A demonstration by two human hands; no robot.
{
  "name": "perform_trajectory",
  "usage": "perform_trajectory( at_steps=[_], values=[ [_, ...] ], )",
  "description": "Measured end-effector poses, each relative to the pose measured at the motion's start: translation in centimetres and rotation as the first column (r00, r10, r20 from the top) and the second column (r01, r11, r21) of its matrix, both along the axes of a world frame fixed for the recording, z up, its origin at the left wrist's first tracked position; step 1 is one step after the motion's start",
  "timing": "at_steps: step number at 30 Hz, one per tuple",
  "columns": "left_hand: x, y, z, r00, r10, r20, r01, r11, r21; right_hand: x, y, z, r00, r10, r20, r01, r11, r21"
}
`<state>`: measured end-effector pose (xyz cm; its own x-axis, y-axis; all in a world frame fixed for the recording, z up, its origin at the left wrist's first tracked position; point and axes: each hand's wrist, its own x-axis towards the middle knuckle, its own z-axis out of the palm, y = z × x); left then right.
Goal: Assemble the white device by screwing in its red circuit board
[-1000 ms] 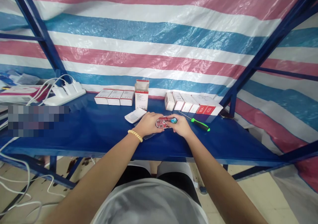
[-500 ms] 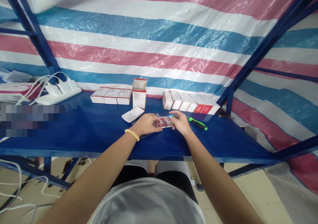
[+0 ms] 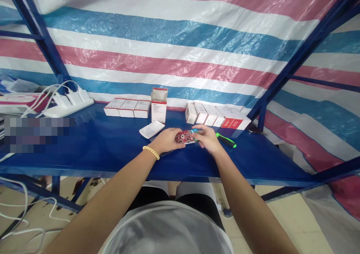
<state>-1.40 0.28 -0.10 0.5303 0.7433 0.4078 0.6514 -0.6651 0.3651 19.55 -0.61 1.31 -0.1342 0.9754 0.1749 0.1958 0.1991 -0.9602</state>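
My left hand (image 3: 166,140) and my right hand (image 3: 207,138) together hold a small red circuit board (image 3: 182,137) just above the blue table (image 3: 107,145). The left fingers curl round the board's left edge. My right hand pinches its right end, where a small blue part (image 3: 194,131) shows at the fingertips. A white plastic cover (image 3: 152,129) lies just behind my left hand. A green-handled screwdriver (image 3: 225,140) lies right of my right hand.
An open upright carton (image 3: 159,105) stands mid-table. White boxes (image 3: 127,108) lie in a row at its left, more boxes (image 3: 216,117) at its right. A white power strip with plugs (image 3: 69,103) sits far left. Blue frame posts (image 3: 284,77) flank the table.
The board has tilted and lifted a little between my hands. My right hand has shifted slightly up and right; the view has moved a bit.
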Motion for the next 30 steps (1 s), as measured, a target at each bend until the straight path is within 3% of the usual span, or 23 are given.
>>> perform_trajectory(
  at_steps=[5, 10, 16, 23, 30],
  values=[
    [0.0, 0.0, 0.0, 1.000, 0.026, -0.003, -0.026, 0.999, -0.041, -0.4, 0.0, -0.8, 0.988, 0.000, 0.156, -0.004, 1.000, 0.025],
    [-0.2, -0.1, 0.2, 0.999, -0.035, -0.005, 0.035, 0.999, -0.038, -0.5, 0.2, -1.3, 0.984, -0.027, 0.177, -0.003, 0.986, 0.165],
    [-0.2, -0.1, 0.1, 0.999, -0.033, -0.017, 0.033, 0.999, -0.037, -0.3, 0.1, -0.7, 0.997, 0.019, 0.075, -0.024, 0.997, 0.069],
    [0.1, -0.6, 0.9, 0.994, -0.106, -0.001, 0.106, 0.994, -0.021, -0.2, 0.0, -0.9, 0.974, 0.048, 0.219, -0.070, 0.993, 0.094],
    [0.3, -0.4, 0.6, 0.997, -0.073, -0.016, 0.073, 0.997, -0.031, -0.3, 0.2, -0.6, 0.987, 0.014, 0.162, -0.020, 0.999, 0.031]
  ],
)
